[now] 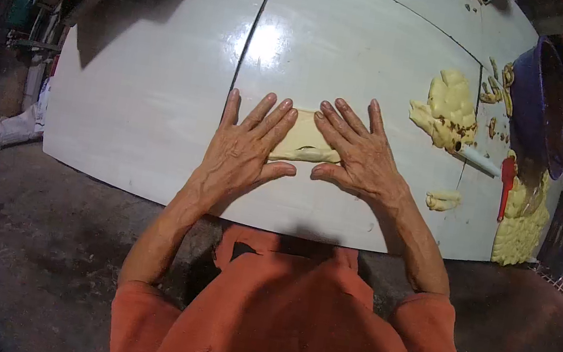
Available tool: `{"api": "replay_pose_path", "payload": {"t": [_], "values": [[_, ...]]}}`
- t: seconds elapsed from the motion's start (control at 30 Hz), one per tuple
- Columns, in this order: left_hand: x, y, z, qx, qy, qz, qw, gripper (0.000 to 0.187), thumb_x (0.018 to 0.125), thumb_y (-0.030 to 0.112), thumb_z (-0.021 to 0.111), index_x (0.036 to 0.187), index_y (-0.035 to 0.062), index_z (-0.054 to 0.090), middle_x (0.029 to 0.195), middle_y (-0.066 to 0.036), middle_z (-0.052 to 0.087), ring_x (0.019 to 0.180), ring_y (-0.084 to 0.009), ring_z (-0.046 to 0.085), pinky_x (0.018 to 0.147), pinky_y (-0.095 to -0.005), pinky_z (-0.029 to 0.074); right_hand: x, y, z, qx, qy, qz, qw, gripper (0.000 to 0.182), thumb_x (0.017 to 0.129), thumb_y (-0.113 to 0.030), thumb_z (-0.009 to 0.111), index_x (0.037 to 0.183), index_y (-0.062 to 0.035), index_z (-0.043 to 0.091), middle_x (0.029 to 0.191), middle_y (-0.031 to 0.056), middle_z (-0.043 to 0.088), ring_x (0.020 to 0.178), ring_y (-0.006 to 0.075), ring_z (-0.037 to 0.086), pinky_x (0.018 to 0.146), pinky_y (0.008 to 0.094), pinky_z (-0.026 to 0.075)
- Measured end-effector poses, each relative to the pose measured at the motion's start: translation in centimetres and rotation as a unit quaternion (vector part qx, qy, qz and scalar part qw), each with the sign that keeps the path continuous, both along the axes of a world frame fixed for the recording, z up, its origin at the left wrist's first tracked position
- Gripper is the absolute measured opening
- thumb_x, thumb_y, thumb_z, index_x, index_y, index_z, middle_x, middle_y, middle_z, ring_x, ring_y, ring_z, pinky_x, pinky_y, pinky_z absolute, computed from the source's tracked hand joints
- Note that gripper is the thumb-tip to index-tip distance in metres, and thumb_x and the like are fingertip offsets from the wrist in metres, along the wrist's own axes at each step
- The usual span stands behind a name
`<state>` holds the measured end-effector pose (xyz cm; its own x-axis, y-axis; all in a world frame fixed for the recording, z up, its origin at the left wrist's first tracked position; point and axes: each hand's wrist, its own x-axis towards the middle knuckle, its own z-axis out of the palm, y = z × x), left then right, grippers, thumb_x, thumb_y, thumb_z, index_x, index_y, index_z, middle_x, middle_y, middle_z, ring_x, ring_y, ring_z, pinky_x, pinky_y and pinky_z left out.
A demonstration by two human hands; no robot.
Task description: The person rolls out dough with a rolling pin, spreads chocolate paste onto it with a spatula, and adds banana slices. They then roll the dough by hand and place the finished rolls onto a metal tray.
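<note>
A flat piece of pale yellow dough (308, 135) lies on the white table, its near edge folded into a thicker roll. A small dark gap shows in that fold. My left hand (247, 138) rests over the dough's left end, fingers stretched out and spread. Over the right end lies my right hand (360, 150), also flat with fingers apart. Both thumbs point inward along the near side of the roll. The dough's two ends are hidden under my hands.
To the right lie a lump of dough (449, 103) with brown filling bits, a pale rolling pin (477, 160), and small dough pieces (443, 200). A purple basin (536, 105), a red-handled tool (505, 188) and a dough slab (518, 237) occupy the table's right edge.
</note>
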<state>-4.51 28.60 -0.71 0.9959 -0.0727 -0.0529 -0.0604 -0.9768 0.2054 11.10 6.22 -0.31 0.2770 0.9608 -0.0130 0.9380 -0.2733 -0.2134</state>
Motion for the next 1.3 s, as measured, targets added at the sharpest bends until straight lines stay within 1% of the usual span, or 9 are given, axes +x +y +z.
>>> {"api": "replay_pose_path", "payload": {"t": [0.1,0.13,0.17,0.27,0.67,0.83,0.93,1.1,1.3], "values": [[-0.7,0.7,0.4,-0.035,-0.007,-0.011,0.999,0.091,0.093,0.068,0.057,0.160,0.0075,0.040,0.165,-0.012,0.042,0.156,-0.0309,0.030,0.126,-0.0654,0.015,0.3,-0.3,1.3,0.002,0.053,-0.012,0.999,0.094,0.090,-0.077,0.053,0.154,-0.0088,0.048,0.159,0.0182,0.047,0.152,0.0328,0.039,0.126,0.0652,0.016],[-0.9,0.8,0.9,-0.039,-0.084,-0.019,0.996,0.073,0.092,0.052,0.070,0.150,0.0110,0.053,0.150,-0.014,0.055,0.146,-0.0312,0.045,0.120,-0.0583,0.032,0.0,-0.5,1.8,0.099,0.059,-0.014,0.993,0.073,0.089,-0.060,0.069,0.143,-0.0107,0.059,0.146,0.0171,0.058,0.139,0.0310,0.054,0.121,0.0608,0.031],[-1.0,0.8,1.0,-0.039,-0.084,-0.017,0.996,0.073,0.092,0.052,0.070,0.150,0.0110,0.053,0.150,-0.014,0.055,0.146,-0.0312,0.045,0.120,-0.0583,0.032,-0.3,-0.7,1.7,0.099,0.060,-0.012,0.993,0.073,0.089,-0.060,0.069,0.143,-0.0107,0.059,0.146,0.0171,0.058,0.139,0.0310,0.054,0.121,0.0608,0.031],[-0.7,0.3,0.4,-0.168,-0.183,-0.031,0.968,0.035,0.082,0.018,0.086,0.115,0.0155,0.075,0.104,-0.004,0.069,0.098,-0.0232,0.068,0.084,-0.0420,0.052,-1.2,-1.0,-0.4,0.163,0.023,0.031,0.986,0.034,0.084,-0.025,0.084,0.112,-0.0116,0.071,0.113,0.0037,0.064,0.101,0.0213,0.065,0.104,0.0467,0.048],[0.2,-0.4,0.6,-0.229,-0.166,0.108,0.953,0.032,0.084,0.021,0.085,0.114,0.0141,0.076,0.106,-0.010,0.073,0.088,-0.0238,0.072,0.070,-0.0385,0.059,-0.5,-0.3,0.2,0.148,0.008,-0.031,0.988,0.037,0.089,-0.028,0.078,0.122,-0.0143,0.070,0.120,0.0080,0.066,0.107,0.0231,0.066,0.095,0.0439,0.051],[-0.1,0.3,0.6,-0.132,-0.169,-0.019,0.977,0.029,0.087,0.020,0.082,0.115,0.0130,0.075,0.100,-0.006,0.070,0.082,-0.0217,0.069,0.064,-0.0355,0.055,-0.5,-0.5,-0.7,0.190,-0.002,0.023,0.982,0.036,0.090,-0.026,0.078,0.122,-0.0112,0.070,0.119,0.0084,0.066,0.105,0.0237,0.065,0.091,0.0435,0.050],[1.4,-0.1,-0.2,-0.175,-0.220,0.104,0.954,0.032,0.084,0.020,0.083,0.115,0.0142,0.076,0.100,-0.005,0.070,0.080,-0.0202,0.068,0.062,-0.0364,0.053,0.4,0.5,-0.7,0.195,-0.011,-0.054,0.979,0.036,0.089,-0.027,0.079,0.121,-0.0097,0.071,0.120,0.0102,0.067,0.105,0.0243,0.066,0.090,0.0432,0.051],[0.4,-0.2,0.6,-0.154,-0.211,0.018,0.965,0.033,0.085,0.016,0.082,0.117,0.0120,0.074,0.110,-0.006,0.069,0.084,-0.0222,0.068,0.069,-0.0378,0.053,-0.5,0.3,-0.2,0.234,0.040,-0.001,0.971,0.035,0.090,-0.018,0.077,0.121,-0.0063,0.070,0.117,0.0093,0.069,0.105,0.0274,0.067,0.091,0.0426,0.050],[1.9,-0.7,1.3,-0.122,-0.210,0.109,0.964,0.033,0.088,0.017,0.081,0.120,0.0152,0.075,0.119,-0.010,0.071,0.093,-0.0241,0.070,0.075,-0.0389,0.056,-0.3,1.2,0.0,0.217,0.009,-0.065,0.974,0.035,0.092,-0.015,0.075,0.125,-0.0051,0.069,0.125,0.0111,0.070,0.116,0.0276,0.066,0.098,0.0439,0.050]]}}
